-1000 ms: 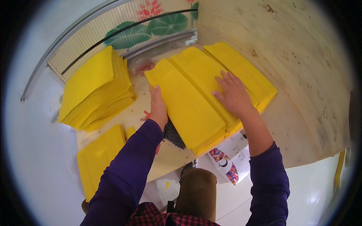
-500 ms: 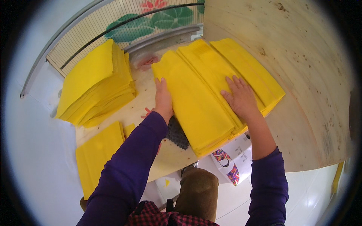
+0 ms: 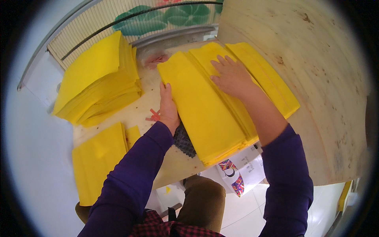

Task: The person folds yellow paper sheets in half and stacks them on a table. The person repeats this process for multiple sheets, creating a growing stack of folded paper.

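Three folded yellow bundles of sheets, paper or thin cloth, lie side by side on a pale wooden table: a left bundle (image 3: pixel 201 106), a middle bundle (image 3: pixel 205 53) and a right bundle (image 3: pixel 268 75). My left hand (image 3: pixel 169 106) rests along the outer edge of the left bundle, fingers stretched out; its underside is hidden. My right hand (image 3: pixel 233 77) lies palm down across the middle bundle, fingers spread. Both hands are open, touching the bundles without closing round them.
A tall yellow stack (image 3: pixel 90 75) stands far left, with a lower yellow pile (image 3: pixel 98 158) nearer me. Red strips (image 3: pixel 154 115) and a dark textured pad (image 3: pixel 184 141) lie by my left hand. A wooden board (image 3: pixel 308 79) borders the right; a white printed box (image 3: pixel 244 170) sits below the table edge.
My right hand has slid away from me and to the left over the middle bundle. My left hand stays at the left bundle's edge. The view has shifted slightly.
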### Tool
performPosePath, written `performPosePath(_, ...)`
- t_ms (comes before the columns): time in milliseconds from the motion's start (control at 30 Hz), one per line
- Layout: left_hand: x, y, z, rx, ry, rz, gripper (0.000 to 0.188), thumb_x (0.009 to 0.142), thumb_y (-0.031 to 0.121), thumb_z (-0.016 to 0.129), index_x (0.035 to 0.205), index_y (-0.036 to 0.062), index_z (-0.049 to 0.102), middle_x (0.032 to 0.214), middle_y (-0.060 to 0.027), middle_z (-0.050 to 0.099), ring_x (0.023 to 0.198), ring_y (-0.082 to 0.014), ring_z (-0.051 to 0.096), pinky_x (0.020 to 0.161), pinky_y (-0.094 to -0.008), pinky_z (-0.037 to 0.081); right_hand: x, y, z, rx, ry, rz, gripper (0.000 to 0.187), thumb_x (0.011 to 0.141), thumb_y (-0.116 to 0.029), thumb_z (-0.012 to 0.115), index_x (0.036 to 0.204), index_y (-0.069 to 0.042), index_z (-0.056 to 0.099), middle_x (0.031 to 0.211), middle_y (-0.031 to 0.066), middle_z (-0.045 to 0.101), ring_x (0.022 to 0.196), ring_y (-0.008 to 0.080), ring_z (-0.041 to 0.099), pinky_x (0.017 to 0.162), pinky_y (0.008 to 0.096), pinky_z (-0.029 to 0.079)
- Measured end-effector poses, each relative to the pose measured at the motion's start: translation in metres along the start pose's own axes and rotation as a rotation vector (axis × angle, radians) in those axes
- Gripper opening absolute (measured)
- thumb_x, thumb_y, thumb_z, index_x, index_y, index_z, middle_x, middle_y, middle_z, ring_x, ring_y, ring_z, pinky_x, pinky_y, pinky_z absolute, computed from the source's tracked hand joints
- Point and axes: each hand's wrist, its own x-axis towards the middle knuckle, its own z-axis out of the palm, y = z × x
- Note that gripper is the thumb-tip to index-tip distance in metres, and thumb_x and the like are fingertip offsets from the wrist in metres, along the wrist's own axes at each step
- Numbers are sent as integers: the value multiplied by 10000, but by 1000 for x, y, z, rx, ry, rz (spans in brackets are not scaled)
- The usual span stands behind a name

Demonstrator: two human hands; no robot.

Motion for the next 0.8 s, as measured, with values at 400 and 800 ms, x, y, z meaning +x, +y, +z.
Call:
performPosePath(400,18,0,-14,-69,-45,11,638,1002,384,413,1511,112,141,1465,-79,343,1301,-231,386,1066,-362,347,60,-13,22,62,-143,50,589,919,-240,448,1480,-141,300,1562,87,229,1440,273,210,1158,463,186)
performPosePath(800,25,-7,0,-80,-30,29,579,1014,363,382,1496,131,162,1404,-90,407,1232,-233,455,1026,-365,389,63,-4,44,27,-51,68,534,929,-198,451,1441,-96,341,1496,181,329,1366,336,341,1081,449,323)
